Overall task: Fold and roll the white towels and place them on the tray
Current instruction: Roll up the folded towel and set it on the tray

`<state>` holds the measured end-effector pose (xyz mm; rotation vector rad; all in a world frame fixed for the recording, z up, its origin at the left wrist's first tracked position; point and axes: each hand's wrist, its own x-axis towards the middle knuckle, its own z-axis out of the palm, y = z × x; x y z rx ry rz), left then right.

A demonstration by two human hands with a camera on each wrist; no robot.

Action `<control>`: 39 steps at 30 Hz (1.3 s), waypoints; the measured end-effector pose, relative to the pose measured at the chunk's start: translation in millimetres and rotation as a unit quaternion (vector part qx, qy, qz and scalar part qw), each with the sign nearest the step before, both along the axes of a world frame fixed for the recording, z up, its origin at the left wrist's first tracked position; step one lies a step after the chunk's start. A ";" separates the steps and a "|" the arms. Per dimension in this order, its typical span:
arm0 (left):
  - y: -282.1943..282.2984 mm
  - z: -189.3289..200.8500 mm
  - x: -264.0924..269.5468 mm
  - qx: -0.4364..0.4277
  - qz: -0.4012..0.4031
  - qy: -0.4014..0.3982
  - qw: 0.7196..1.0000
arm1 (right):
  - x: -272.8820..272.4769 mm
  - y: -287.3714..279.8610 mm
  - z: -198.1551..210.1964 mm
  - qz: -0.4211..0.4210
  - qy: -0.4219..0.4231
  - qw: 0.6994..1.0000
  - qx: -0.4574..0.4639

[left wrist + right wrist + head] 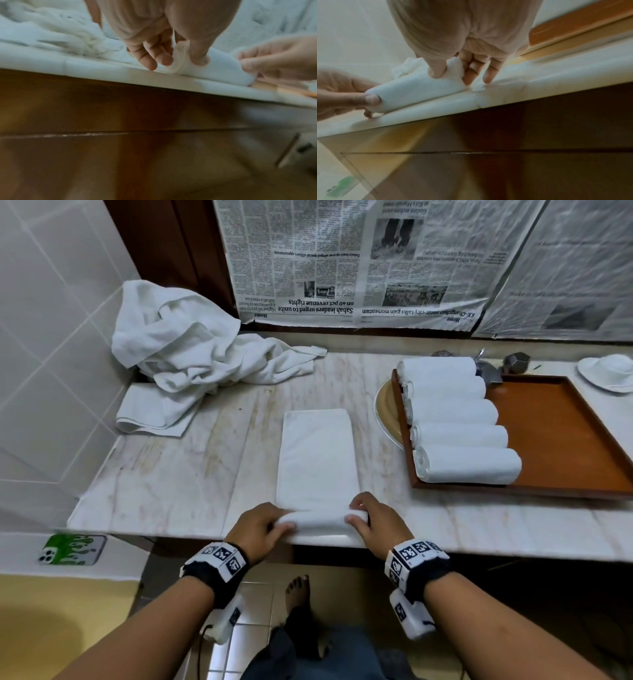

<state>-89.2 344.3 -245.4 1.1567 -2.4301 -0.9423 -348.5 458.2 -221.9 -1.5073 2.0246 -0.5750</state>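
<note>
— What have the hands got hold of?

— A folded towel, a long white strip lying on the marble counter and running away from the person; its near end is curled into a small roll right at the counter's front edge; the left hand pinches the roll's left end, thumb on the near side and fingers curled over the top; the right hand does the same at the right end, thumb pressed into the cloth; both grips are narrow and full of towel.

— And the rest of the strip?

— Flat and unrolled beyond the hands, its far end about mid-counter.

— Where are the finished ones?

— Five rolled towels lie side by side along the left part of the brown tray, each touching its neighbour; the tray sits to the right of the strip, near but apart from it; its left edge rests over a round dish.

— Any towels waiting?

— A crumpled pile of white towels at the back left corner against the tiled wall; a folded one pokes out beneath it.

— Anything else about?

— Newspaper sheets cover the wall behind; a white saucer sits at the far right; a phone in a green case lies on a ledge down to the left.
</note>
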 end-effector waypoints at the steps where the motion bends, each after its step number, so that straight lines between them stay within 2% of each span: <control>1: -2.6 5.5 -4.0 0.049 0.042 0.000 0.998 | 1.9 -4.8 2.6 -0.024 -0.022 0.999 0.017; 4: -14.6 11.3 -19.6 0.153 0.134 -0.002 0.979 | 7.3 -21.1 5.6 -0.087 -0.024 0.995 0.046; 6: -22.4 12.4 -28.3 0.190 0.182 -0.024 0.964 | 10.2 -29.0 4.9 -0.093 0.068 0.993 0.017; 8: -27.6 12.7 -34.5 0.165 0.186 -0.062 0.966 | 15.5 -31.5 0.8 -0.049 0.156 0.984 -0.069; 9: -27.9 13.4 -36.7 0.118 0.171 -0.082 0.975 | 18.1 -30.3 -5.6 -0.005 0.185 0.977 -0.111; 11: -23.9 16.0 -39.8 -0.031 0.101 -0.110 0.988 | 22.7 -21.7 -19.2 0.074 0.213 0.960 -0.168; 14: -13.6 13.1 -41.0 -0.200 -0.074 -0.126 0.969 | 23.2 -2.4 -26.1 0.099 0.187 0.958 -0.192; 18: -3.8 5.9 -27.6 -0.251 -0.167 -0.108 0.947 | 7.5 6.7 -24.8 0.116 0.145 0.967 -0.172; 22: 0.6 -5.9 -9.2 -0.270 -0.185 -0.148 0.933 | 0.0 -1.3 -26.4 0.119 0.102 0.974 -0.163; 24: -0.7 -7.5 -6.2 -0.234 -0.158 -0.118 0.952 | 0.4 -6.6 -23.0 0.108 0.085 0.979 -0.151; 26: -3.8 -3.2 -7.2 -0.140 -0.110 -0.079 0.981 | -1.0 -13.7 -18.8 0.086 0.072 0.988 -0.110; 28: -5.4 4.3 -10.8 -0.044 -0.037 -0.044 0.997 | -1.2 -20.6 -13.6 0.073 0.060 0.993 -0.064; 30: -7.7 11.9 -17.5 0.025 0.019 -0.030 0.999 | 2.5 -26.8 -9.1 0.057 0.062 0.996 -0.040; 33: -14.9 17.2 -31.7 0.088 0.072 -0.065 0.991 | 13.5 -32.3 -7.0 0.001 0.088 0.996 -0.023; 37: -26.6 16.2 -48.2 0.128 0.128 -0.099 0.979 | 28.7 -13.4 -19.1 -0.001 0.199 0.975 -0.098; 39: -28.9 16.2 -52.9 0.149 0.158 -0.109 0.970 | 24.3 1.7 -27.9 0.021 0.206 0.971 -0.119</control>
